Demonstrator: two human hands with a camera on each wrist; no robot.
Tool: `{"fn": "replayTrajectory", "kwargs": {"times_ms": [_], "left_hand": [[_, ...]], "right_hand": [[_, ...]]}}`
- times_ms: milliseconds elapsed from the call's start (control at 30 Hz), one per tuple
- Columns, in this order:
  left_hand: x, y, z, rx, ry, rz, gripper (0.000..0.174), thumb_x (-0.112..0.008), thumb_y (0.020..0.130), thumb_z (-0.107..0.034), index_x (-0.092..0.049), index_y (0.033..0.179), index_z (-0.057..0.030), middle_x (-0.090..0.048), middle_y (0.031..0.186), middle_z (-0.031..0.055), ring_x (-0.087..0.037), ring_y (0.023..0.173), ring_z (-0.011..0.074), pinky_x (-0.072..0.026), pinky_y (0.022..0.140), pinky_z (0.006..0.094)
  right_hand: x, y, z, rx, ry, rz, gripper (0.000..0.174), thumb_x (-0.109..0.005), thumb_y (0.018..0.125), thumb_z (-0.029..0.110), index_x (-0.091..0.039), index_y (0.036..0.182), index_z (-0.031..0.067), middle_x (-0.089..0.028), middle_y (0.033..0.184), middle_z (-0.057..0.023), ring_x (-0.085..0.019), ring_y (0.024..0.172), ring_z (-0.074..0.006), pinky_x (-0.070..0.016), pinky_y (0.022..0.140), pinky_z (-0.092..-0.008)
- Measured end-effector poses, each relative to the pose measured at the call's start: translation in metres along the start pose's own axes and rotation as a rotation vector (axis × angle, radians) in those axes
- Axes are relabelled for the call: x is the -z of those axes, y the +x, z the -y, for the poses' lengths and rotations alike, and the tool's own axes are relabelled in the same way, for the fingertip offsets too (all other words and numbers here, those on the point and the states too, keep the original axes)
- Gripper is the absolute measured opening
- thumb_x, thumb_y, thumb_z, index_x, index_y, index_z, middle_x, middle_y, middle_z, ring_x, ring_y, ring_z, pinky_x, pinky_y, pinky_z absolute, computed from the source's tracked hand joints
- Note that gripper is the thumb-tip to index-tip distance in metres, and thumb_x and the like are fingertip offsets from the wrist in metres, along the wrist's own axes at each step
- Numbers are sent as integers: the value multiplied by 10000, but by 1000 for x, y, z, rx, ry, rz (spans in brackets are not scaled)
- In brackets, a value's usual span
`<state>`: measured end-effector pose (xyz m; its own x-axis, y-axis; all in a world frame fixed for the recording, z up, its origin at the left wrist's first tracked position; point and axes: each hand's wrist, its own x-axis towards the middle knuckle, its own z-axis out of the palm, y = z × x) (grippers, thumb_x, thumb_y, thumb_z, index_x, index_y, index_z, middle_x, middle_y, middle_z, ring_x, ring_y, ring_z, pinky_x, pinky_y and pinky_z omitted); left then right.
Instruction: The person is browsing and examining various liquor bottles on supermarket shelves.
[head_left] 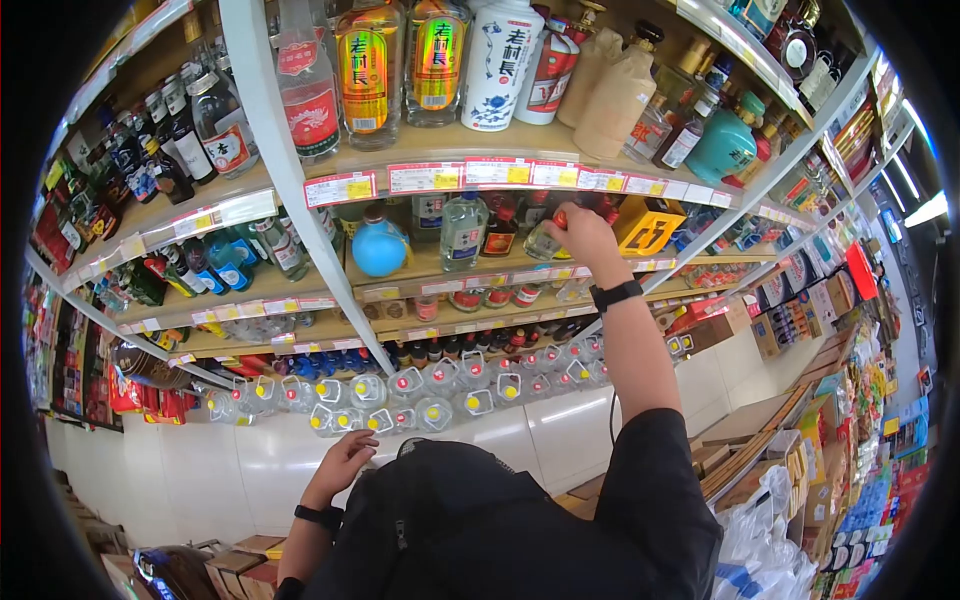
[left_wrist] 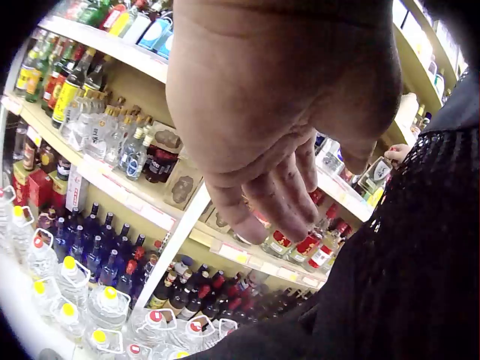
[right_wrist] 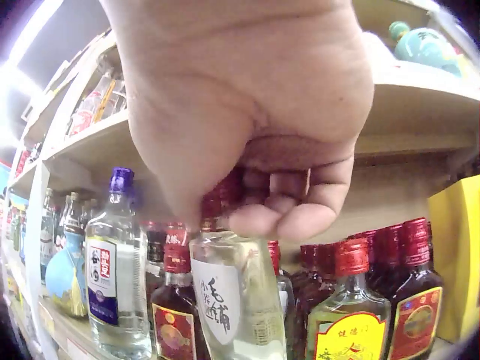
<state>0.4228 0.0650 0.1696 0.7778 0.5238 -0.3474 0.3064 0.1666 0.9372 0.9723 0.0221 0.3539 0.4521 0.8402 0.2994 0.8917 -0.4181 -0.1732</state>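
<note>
right fingers (right_wrist: 279,219): curled tight round the red cap and neck of the clear bottle (right_wrist: 234,300). firm grip, nothing else in them.
clear bottle: flat glass, white label with dark characters. it's in the front row of the middle shelf (head_left: 470,286) and leans a bit in the head view. base is hidden, so can't tell if it's off the board.
right hand (head_left: 582,236): arm raised to that shelf, black wristband (head_left: 615,294) just below the hand.
neighbours: purple-capped bottle (right_wrist: 112,277) just beside it on one side, red-capped dark bottles (right_wrist: 352,307) on the other. yellow box (head_left: 648,226) near, further along. blue round bottle (head_left: 380,248) well apart on the same shelf.
left fingers (left_wrist: 279,201): near straight, relaxed, holding nothing.
left hand (head_left: 345,462): low, just beside the person's dark clothing (head_left: 470,520), well apart from the clear bottle. yellow-capped jugs (head_left: 420,392) on the bottom row beyond it.
progress (my read): grip is made, and the bottle is in its row, not clear of the shelf. what's left is either pulling it out or seating it square. the pictures don't settle which.
</note>
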Motion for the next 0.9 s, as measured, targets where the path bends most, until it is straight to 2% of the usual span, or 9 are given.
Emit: {"fn": "replayTrajectory", "kwargs": {"times_ms": [100, 200, 300, 500, 600, 733, 833, 900], "left_hand": [[-1, -5, 0, -8, -17, -22, 373, -577, 941, -99, -504, 1297, -16, -641, 1133, 105, -607, 1009, 159, -477, 910, 304], [0, -9, 2, -24, -32, -42, 356, -572, 946, -99, -512, 1287, -17, -645, 1124, 103, -610, 1011, 161, -477, 912, 308], [-1, -10, 5, -26, -23, -54, 345, -570, 949, -102, -516, 1279, -19, -651, 1112, 98, -614, 1010, 164, -477, 914, 310], [-4, -16, -4, -9, -14, -59, 326, -566, 953, -100, -529, 1268, -25, -658, 1104, 92, -615, 1010, 163, -474, 914, 306], [-3, -16, -3, -6, -15, -54, 317, -567, 953, -101, -537, 1259, -24, -660, 1100, 88, -615, 1009, 159, -473, 915, 302], [-2, -14, 3, -13, -33, -49, 308, -570, 952, -102, -542, 1246, -14, -664, 1097, 82, -618, 1002, 153, -475, 911, 297], [-2, -12, 9, -13, -23, -48, 285, -556, 957, -84, -529, 1221, 19, -665, 1086, 110, -627, 1018, 185, -491, 915, 315], [-4, -12, 8, -7, -16, -54, 277, -557, 958, -88, -535, 1213, 17, -666, 1081, 105, -626, 1015, 180, -492, 913, 311]], "right_hand": [[-13, 15, -4, 2, -53, 36, 382, -656, 832, 412, -622, 992, 67, -674, 796, -173, -662, 795, -371, -536, 698, -464], [-28, 29, -8, -5, -77, 47, 364, -676, 813, 409, -644, 937, 68, -669, 825, -181, -646, 793, -373, -519, 690, -467], [-40, 37, -12, 59, -116, 27, 417, -659, 813, 415, -628, 1034, 62, -685, 924, -160, -662, 887, -332, -543, 743, -446], [-63, 50, -20, 94, -226, -29, 426, -657, 822, 410, -618, 1064, 62, -681, 968, -140, -663, 922, -294, -549, 751, -429], [-68, 49, -17, -44, -143, -21, 383, -680, 818, 372, -622, 1126, 153, -682, 975, -146, -656, 908, -337, -533, 786, -440], [-79, 50, -21, -96, -87, -62, 429, -680, 825, 389, -610, 1142, 109, -678, 1027, -158, -652, 939, -342, -532, 796, -438], [-75, 46, -16, -153, -30, -90, 438, -682, 823, 398, -616, 1119, 82, -677, 1041, -163, -650, 955, -336, -530, 801, -440], [-64, 40, -10, -173, -22, -101, 435, -681, 824, 410, -627, 1093, 72, -683, 999, -165, -655, 931, -339, -531, 782, -442]]}}
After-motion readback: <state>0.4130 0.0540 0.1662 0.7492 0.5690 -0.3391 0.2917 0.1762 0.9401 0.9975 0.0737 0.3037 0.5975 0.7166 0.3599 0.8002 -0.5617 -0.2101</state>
